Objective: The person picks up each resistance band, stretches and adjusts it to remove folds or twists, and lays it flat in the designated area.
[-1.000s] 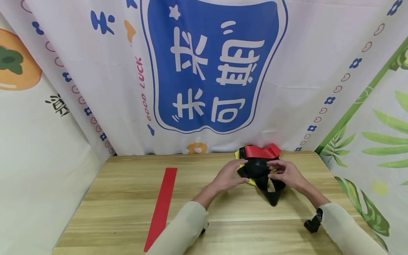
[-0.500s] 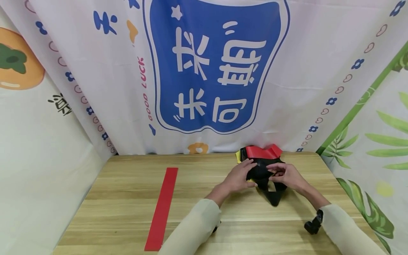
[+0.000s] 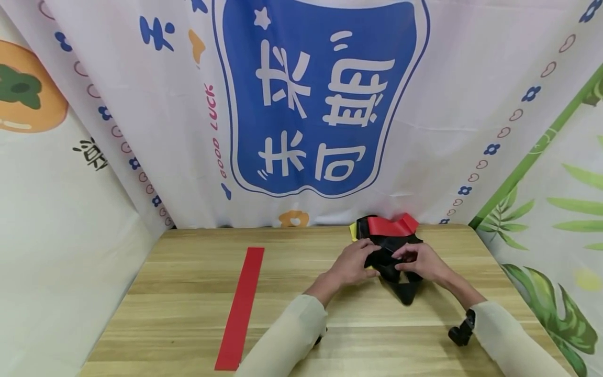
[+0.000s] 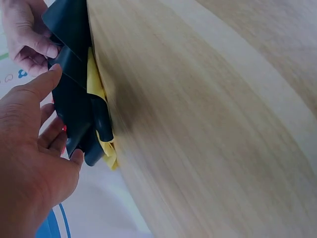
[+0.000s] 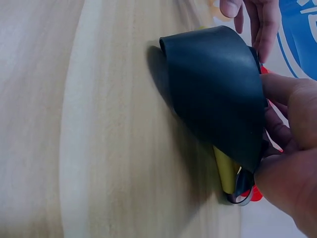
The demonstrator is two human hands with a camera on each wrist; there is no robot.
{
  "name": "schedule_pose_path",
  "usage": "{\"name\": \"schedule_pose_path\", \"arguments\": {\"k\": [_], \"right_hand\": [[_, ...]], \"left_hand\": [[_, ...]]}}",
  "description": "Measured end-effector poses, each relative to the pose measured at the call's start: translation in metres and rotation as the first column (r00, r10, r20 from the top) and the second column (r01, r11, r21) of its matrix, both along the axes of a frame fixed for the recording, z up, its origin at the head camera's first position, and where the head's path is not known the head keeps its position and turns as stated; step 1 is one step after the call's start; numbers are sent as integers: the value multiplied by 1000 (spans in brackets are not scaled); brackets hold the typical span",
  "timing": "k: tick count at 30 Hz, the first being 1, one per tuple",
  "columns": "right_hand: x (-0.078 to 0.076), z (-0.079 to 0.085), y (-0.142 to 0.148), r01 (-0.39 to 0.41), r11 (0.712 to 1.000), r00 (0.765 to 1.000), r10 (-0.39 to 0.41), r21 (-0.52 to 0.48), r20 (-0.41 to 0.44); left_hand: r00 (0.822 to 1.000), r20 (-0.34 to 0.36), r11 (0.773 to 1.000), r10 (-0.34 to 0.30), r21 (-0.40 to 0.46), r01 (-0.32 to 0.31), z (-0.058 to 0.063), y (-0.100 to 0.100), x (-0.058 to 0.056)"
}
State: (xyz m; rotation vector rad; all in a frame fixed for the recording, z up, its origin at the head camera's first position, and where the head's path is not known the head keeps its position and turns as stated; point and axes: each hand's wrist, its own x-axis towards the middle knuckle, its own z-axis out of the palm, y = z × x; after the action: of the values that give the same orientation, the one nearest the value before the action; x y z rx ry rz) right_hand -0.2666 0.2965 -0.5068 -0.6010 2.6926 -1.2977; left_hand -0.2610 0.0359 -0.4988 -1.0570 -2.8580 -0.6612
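A wide, flat black rubber band (image 3: 406, 293) lies bunched and folded near the back right of the table, its front fold making a pointed loop. My right hand (image 3: 424, 262) pinches it between thumb and fingertips; part of that grip is hidden behind the band in the right wrist view. From the left, my left hand (image 3: 349, 266) touches the band with loosely bent, spread fingers (image 4: 58, 134). Beneath and beside the black folds, a yellow band (image 4: 95, 79) shows. Behind them a red band (image 3: 392, 226) lies folded.
A long red strip (image 3: 240, 309) lies flat on the left half of the wooden table (image 3: 188, 293). Printed cloth (image 3: 438, 104) hangs along the back edge and both sides. A black device (image 3: 460, 331) sits at the right wrist.
My left hand has moved right, closer to the black band. My right fingers have drawn together on the band, and its folds between the hands have shifted. The red strip lies still.
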Motion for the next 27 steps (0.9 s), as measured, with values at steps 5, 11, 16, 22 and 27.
{"name": "schedule_pose_path", "arguments": {"k": [5,11,16,22,27], "right_hand": [[1,5,-7,-27,999,1000,27,-24,3],[4,11,-14,-12,991,1000,14,-130,19],[5,11,-18,22,984,999,-16,-179,34],[7,11,-24,34,971,999,-26,-235,39],[8,10,-25,51,968,998,-40,-246,49]], "left_hand": [[1000,18,1000,-1,16,1,3,-1,3],[994,102,995,24,92,-34,4,-3,4],[989,145,986,37,157,-60,0,-4,3],[988,146,977,40,203,-70,-1,-6,0],[991,128,978,41,197,-66,-2,-6,0]]}}
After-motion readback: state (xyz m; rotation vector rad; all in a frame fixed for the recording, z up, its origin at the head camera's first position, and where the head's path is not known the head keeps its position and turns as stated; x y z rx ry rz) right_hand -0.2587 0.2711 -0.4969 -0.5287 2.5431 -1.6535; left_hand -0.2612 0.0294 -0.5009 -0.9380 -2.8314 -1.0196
